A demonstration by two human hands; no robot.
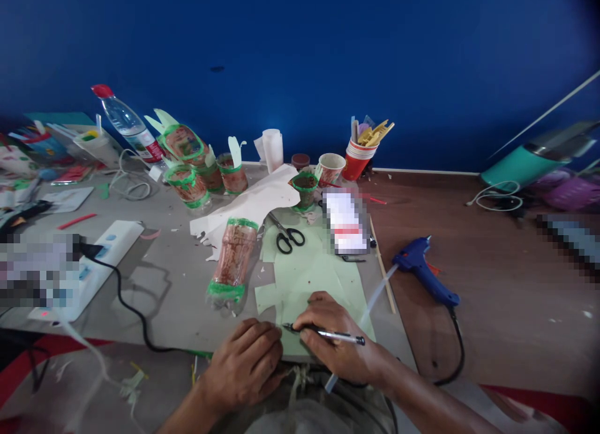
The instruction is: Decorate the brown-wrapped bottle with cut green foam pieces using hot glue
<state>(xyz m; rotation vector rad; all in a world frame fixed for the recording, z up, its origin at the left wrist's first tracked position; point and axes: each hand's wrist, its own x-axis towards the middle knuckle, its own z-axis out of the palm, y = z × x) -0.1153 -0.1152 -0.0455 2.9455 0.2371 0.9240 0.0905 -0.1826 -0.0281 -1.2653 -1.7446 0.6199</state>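
One right hand [334,316] is pinching pen [344,338], tip pointing at pale green paper [310,265] lying on table [185,318]. Left hand [246,362] is curling nearby, any grip hidden. Risk: paper shifting, stroke skewing, if left hand is bracing too lightly.

Red-capped bottle [129,126] before a blue wall [300,46]

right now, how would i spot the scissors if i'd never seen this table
Start at the light green paper in front of the person, under the right hand. At its far left part, beside the white cut paper, lie the scissors. Two black finger loops set them apart from the blue glue gun and the phone.
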